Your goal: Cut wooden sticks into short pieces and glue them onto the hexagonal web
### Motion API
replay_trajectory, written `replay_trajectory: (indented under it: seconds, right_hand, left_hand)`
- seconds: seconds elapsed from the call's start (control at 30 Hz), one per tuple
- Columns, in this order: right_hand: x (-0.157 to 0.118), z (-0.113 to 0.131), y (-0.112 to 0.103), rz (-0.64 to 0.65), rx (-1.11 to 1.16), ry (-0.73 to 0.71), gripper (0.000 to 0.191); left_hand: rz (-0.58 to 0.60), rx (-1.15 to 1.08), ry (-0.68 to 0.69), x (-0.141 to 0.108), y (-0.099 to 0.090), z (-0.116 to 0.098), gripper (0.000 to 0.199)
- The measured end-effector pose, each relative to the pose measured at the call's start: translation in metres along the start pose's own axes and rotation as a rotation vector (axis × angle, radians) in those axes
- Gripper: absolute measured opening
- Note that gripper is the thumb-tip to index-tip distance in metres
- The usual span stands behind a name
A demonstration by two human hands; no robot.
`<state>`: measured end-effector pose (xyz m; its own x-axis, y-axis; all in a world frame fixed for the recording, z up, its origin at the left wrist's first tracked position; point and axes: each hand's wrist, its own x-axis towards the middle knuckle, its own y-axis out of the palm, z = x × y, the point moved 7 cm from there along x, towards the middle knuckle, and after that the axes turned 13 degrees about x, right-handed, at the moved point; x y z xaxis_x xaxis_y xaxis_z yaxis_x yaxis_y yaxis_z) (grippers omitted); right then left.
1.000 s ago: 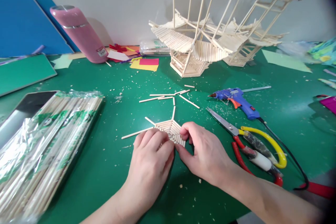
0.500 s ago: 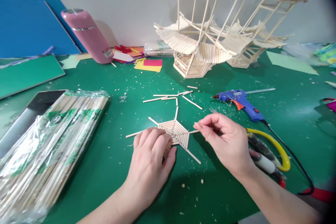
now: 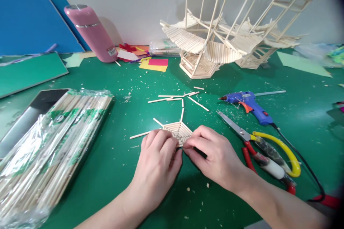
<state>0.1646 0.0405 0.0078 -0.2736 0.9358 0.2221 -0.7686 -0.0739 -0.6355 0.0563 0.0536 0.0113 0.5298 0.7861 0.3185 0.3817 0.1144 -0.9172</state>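
A web-like panel of thin wooden sticks [image 3: 176, 128] lies on the green table, with longer sticks radiating from it. Over its left and lower-left part rests my left hand [image 3: 158, 161], fingers curled round its edge. My right hand [image 3: 215, 154] is at the panel's lower right edge, thumb and fingertips pinched together; whatever is between them is too small to make out. Several loose sticks [image 3: 172, 99] lie just behind the panel.
Scissors [image 3: 242, 134] and a blue glue gun [image 3: 247, 103] lie at the right, its black cable curving forward. Bagged sticks [image 3: 61, 143] rest at the left. Behind stand a pink bottle [image 3: 94, 35], stick-built towers [image 3: 201, 64] and coloured paper [image 3: 153, 65].
My right hand has moved left and slightly down, from the stick at the panel's right to its lower edge. The scissors' blades now show. My left hand stays on the panel.
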Motion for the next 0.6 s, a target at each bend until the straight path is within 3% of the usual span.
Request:
replay_trajectory:
  seconds: [0.6]
  right_hand:
    - [0.004,0.008,0.014,0.105,-0.298,-0.063,0.018]
  left_hand:
    - [-0.025,-0.036,0.011,-0.001,0.000,0.002,0.006]
